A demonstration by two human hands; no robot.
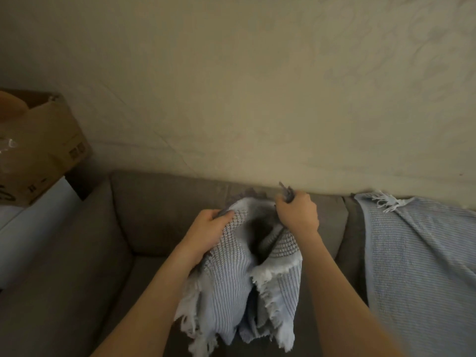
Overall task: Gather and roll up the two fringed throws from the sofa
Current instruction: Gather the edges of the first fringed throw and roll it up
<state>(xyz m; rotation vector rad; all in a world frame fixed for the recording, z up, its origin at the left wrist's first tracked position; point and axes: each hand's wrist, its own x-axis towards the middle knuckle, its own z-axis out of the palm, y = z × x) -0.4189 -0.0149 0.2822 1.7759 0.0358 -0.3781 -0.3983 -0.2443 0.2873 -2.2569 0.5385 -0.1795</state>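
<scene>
Both hands grip one throw (231,279) above the middle of the sofa (77,253): the left hand (206,230) bunches one edge, the right hand (296,215) clutches another. Best to keep the edges level before rolling. Two throws in all; the second throw (417,266) drapes over the sofa's right end.

Dim, yellowish, soft, wide-angle edge distortion.

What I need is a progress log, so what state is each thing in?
Held throw: bunched, hanging from both hands, unrolled.
Second throw: spread over the sofa, untouched.
Left hand: grips the held throw.
Right hand: grips the held throw.
Cardboard box: open.
</scene>
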